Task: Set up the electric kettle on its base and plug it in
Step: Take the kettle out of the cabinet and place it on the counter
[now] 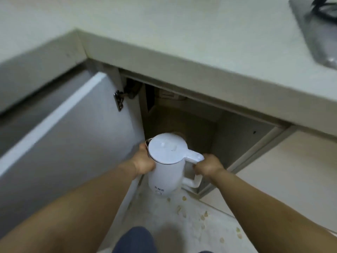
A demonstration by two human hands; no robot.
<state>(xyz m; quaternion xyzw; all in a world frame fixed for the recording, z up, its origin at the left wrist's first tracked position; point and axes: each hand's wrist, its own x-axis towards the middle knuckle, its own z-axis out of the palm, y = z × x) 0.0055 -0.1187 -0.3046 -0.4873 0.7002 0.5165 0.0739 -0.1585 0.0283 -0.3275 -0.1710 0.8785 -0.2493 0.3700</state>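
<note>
A white electric kettle (166, 163) with its lid down is held upright in front of an open lower cabinet. My right hand (207, 164) grips its white handle on the right side. My left hand (145, 160) is wrapped round the kettle's body on the left, just below the spout. No base, cord or plug shows in the head view.
The cabinet door (60, 143) stands swung open to the left. The dark cabinet interior (182, 121) lies behind the kettle. A pale countertop (182, 37) runs above, with a steel sink edge (317, 31) at top right. A speckled floor (191, 225) lies below.
</note>
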